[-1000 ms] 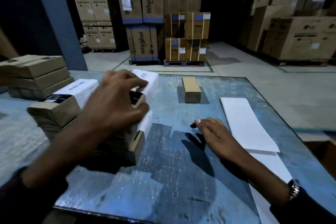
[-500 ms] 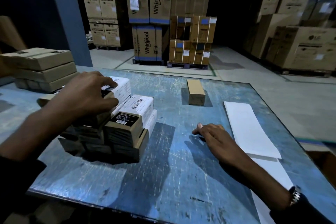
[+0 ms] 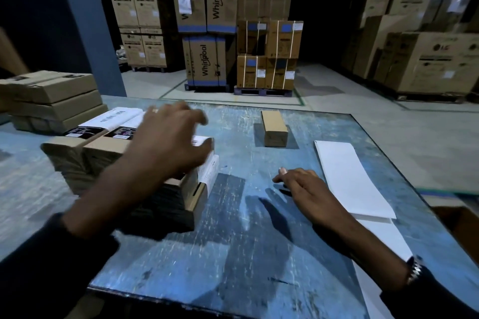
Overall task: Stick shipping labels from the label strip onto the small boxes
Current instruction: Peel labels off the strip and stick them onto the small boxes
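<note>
1. We see the left hand blurred above the stack of labelled small boxes; its fingers are spread and loosely bent, holding nothing, and whether they touch the top box we cannot tell.
2. Under and just beyond that hand, white labels with barcodes cover the box tops; one label edge hangs down the stack's side just right of the fingertips.
3. The right hand lies palm down on the blue table, fingers relaxed and slightly bent, gripping nothing; its fingertips rest on the tabletop.
4. Just beside this hand, on its right, lies the white label strip, flat on the table and running back toward the near edge along the forearm; hand and strip look close, though we cannot tell if they touch.
5. Beyond the right hand, well apart from it, a single plain small box stands alone on the table with no label showing.
6. Left of the left hand, past the labelled stack, sits a pile of flat cartons; large appliance cartons stand on the warehouse floor behind the table.
7. A metal watch shows at the right wrist beside a dark sleeve.
</note>
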`<state>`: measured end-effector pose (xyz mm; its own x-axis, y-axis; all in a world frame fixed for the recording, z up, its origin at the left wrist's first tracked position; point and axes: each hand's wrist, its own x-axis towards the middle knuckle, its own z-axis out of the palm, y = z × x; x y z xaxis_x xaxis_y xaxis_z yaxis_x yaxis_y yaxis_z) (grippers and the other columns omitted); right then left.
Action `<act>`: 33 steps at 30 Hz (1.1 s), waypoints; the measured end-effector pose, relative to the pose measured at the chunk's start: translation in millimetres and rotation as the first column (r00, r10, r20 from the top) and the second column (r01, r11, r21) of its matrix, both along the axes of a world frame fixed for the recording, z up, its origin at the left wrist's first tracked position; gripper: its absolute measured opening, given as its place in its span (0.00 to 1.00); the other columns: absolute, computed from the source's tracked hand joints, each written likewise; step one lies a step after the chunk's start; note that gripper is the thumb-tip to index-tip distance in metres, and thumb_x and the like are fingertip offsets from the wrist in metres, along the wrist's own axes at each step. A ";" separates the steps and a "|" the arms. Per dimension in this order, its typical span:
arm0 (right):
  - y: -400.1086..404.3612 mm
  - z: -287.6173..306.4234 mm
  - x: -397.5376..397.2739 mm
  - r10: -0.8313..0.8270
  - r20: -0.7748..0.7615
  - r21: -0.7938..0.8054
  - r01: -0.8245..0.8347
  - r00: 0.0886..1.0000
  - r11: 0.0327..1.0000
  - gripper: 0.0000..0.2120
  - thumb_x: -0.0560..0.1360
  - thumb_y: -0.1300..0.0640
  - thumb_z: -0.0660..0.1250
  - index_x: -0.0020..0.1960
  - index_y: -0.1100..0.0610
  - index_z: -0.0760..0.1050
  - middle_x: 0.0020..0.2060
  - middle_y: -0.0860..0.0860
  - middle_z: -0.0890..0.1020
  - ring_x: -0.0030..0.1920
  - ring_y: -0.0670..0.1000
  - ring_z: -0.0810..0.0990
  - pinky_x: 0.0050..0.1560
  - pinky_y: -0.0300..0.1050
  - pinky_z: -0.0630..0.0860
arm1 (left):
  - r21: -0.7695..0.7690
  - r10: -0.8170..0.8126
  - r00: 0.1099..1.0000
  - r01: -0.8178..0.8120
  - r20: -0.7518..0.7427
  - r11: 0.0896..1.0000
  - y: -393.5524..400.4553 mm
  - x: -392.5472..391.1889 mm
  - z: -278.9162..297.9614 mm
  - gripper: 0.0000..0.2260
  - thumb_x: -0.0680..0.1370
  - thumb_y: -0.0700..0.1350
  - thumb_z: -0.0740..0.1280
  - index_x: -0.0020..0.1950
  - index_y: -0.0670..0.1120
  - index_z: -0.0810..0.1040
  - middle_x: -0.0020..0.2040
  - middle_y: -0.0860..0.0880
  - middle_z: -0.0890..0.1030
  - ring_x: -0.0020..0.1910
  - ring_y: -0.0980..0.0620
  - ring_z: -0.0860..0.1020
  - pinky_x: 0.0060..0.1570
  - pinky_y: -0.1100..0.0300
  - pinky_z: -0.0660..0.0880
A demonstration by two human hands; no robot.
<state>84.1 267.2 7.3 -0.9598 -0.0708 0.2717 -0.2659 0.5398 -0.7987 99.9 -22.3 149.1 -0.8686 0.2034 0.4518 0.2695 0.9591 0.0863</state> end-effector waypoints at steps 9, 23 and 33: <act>26.1 14.9 -17.3 -0.346 -0.035 -0.112 0.341 0.937 0.934 0.16 0.88 0.50 0.60 0.59 0.54 0.85 0.54 0.51 0.88 0.56 0.53 0.83 0.51 0.43 0.71 | 0.257 -0.026 0.984 -0.020 0.175 0.966 178.3 -108.8 -70.5 0.27 0.77 0.54 0.70 0.72 0.44 0.69 0.68 0.39 0.73 0.67 0.35 0.73 0.61 0.43 0.73; 37.6 9.8 -25.9 -0.373 -0.171 -0.073 0.366 0.912 0.928 0.05 0.82 0.53 0.70 0.54 0.52 0.84 0.47 0.45 0.85 0.51 0.45 0.82 0.46 0.34 0.73 | 0.306 0.098 0.990 -0.125 0.102 0.944 205.8 -176.1 -135.1 0.24 0.79 0.58 0.69 0.69 0.48 0.67 0.67 0.39 0.69 0.62 0.35 0.76 0.52 0.44 0.75; 63.2 17.1 -26.5 -0.305 -0.105 0.048 0.311 0.947 0.949 0.19 0.75 0.64 0.71 0.64 0.49 0.80 0.59 0.47 0.80 0.60 0.49 0.77 0.50 0.30 0.71 | 0.201 -0.255 0.941 0.212 0.224 0.956 124.3 -52.2 -108.3 0.22 0.72 0.66 0.71 0.62 0.59 0.75 0.51 0.50 0.80 0.47 0.45 0.81 0.44 0.53 0.77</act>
